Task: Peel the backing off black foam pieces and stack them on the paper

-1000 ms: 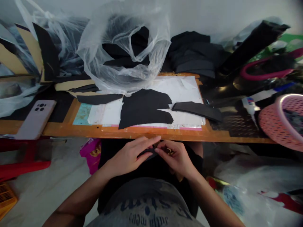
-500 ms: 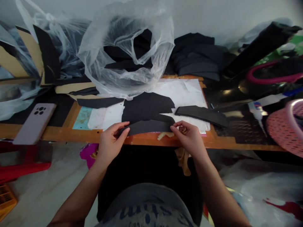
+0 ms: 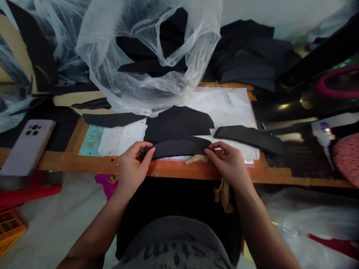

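A long, slightly curved strip of black sheet material [image 3: 179, 148] is stretched between my hands at the table's front edge. My left hand [image 3: 135, 162] pinches its left end between thumb and fingers. At the other end, my right hand [image 3: 228, 160] pinches it the same way, with a crumpled tan strip [image 3: 224, 196] hanging by the palm. Just beyond lies a larger black cut piece [image 3: 178, 121], partly covered by the held strip. Another black strip [image 3: 249, 138] rests to the right, and a pointed black piece [image 3: 112, 119] to the left.
White paper [image 3: 230, 104] covers the work spot on the wooden table edge [image 3: 92, 164]. A clear plastic bag [image 3: 92, 71] with black pieces stands behind, beside a stack of black pieces [image 3: 249, 56]. A phone [image 3: 28, 147] lies left; a pink basket [image 3: 347, 157] sits right.
The head view has moved closer to the table, so things appear larger and shifted outward. Both hands keep their pinch on the black strip, which looks slightly flatter to the paper.
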Tool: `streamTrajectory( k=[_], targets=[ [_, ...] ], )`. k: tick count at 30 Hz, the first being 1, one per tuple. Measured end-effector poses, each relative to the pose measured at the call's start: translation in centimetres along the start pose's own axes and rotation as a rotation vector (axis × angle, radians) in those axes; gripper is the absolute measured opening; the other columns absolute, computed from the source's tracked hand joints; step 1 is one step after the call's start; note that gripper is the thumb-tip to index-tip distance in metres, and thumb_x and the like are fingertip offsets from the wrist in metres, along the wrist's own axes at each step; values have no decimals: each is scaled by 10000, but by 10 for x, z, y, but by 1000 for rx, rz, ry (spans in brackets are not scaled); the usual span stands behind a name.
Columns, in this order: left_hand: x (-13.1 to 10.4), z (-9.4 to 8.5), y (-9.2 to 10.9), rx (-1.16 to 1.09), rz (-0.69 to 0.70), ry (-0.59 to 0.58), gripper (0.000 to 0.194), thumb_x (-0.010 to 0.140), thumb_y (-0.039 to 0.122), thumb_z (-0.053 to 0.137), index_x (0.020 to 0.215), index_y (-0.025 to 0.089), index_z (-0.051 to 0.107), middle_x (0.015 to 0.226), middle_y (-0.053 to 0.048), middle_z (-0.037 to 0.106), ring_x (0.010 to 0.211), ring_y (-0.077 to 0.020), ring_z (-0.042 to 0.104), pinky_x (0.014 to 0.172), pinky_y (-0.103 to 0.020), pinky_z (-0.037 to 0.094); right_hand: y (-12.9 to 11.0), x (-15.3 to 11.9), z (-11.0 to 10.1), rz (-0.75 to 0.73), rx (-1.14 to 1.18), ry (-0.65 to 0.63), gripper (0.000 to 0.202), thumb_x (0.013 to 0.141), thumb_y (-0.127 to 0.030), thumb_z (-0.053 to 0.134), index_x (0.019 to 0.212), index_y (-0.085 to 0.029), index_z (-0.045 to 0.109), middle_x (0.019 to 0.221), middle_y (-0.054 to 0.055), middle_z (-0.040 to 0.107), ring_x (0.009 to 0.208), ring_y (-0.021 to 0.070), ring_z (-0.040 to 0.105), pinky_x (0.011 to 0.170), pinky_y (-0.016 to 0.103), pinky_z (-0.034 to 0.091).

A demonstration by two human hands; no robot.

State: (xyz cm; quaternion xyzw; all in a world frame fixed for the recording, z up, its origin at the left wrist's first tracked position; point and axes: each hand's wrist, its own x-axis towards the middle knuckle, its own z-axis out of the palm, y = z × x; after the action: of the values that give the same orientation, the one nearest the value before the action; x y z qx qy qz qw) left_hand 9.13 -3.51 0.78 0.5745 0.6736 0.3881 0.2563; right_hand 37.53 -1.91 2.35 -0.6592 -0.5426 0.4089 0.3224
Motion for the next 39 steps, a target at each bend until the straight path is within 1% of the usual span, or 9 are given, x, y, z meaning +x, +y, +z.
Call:
streamTrajectory(
  k=[12, 17, 20, 23, 26, 30, 34, 37, 39],
  targets=[
    [1, 0, -3, 206, 84, 2, 201, 900, 401, 703, 988, 221, 720, 822, -4, 712, 673, -138, 626, 639, -258, 469, 3, 2, -1, -44, -223, 15, 264, 874, -473, 664, 868, -209, 665, 545, -20, 556, 509, 153, 481, 532, 274, 320],
    [3, -15, -2, 495, -28, 33, 470, 783, 574, 803, 1083, 239, 667, 598, 62, 522, 569, -170, 550, 599, -284, 387, -3, 3, -1, -77, -344, 28, 225, 853, -448, 645, 852, -223, 646, 505, -48, 492, 472, 150, 461, 539, 275, 323],
    [-3, -28, -7, 517, -12, 69, 506, 801, 535, 798, 1169, 235, 625, 709, 41, 577, 640, -185, 597, 637, -300, 427, -3, 2, -1, -89, -365, 26, 230, 862, -454, 625, 871, -225, 638, 515, -44, 503, 478, 160, 483, 547, 276, 332],
    [-10, -31, -4, 476, 181, 187, 337, 867, 362, 752, 1153, 220, 645, 920, -30, 650, 802, -205, 649, 764, -346, 519, -3, 0, 1, -109, -401, 31, 246, 879, -471, 614, 889, -226, 631, 562, -26, 543, 515, 177, 531, 573, 280, 350],
    [-11, -15, 13, 360, 476, 129, 277, 916, 175, 668, 1192, 198, 666, 1156, -101, 686, 1071, -238, 678, 980, -396, 550, -4, -3, 3, -137, -463, 34, 308, 874, -528, 647, 929, -226, 621, 607, -15, 576, 550, 194, 568, 598, 285, 360],
    [0, 24, 30, 231, 787, -254, 461, 980, 65, 503, 1419, 185, 570, 1437, -130, 629, 1338, -242, 609, 1141, -435, 521, -4, -9, 8, -150, -531, 42, 441, 860, -609, 672, 1054, -222, 591, 641, -8, 611, 565, 221, 606, 603, 288, 367],
    [8, 49, 22, 258, 836, -298, 430, 984, 68, 485, 1398, 126, 589, 1409, -158, 656, 1288, -247, 653, 1102, -448, 568, 0, -18, 10, -134, -583, 85, 440, 913, -569, 610, 1139, -196, 546, 714, 38, 657, 635, 266, 659, 606, 293, 380],
    [8, 51, 15, 242, 811, -259, 412, 988, 86, 496, 1380, 138, 612, 1408, -148, 659, 1282, -247, 656, 1100, -454, 571, 6, -25, 6, -35, -669, 162, 463, 904, -584, 622, 1123, -181, 554, 676, 52, 644, 627, 276, 639, 575, 289, 347],
    [6, 50, 15, 220, 799, -262, 405, 996, 98, 495, 1377, 149, 620, 1402, -141, 663, 1274, -242, 659, 1098, -453, 569, 10, -31, -2, 0, -696, 183, 334, 913, -526, 618, 998, -204, 586, 623, 32, 603, 584, 240, 588, 564, 282, 313]
  ],
)
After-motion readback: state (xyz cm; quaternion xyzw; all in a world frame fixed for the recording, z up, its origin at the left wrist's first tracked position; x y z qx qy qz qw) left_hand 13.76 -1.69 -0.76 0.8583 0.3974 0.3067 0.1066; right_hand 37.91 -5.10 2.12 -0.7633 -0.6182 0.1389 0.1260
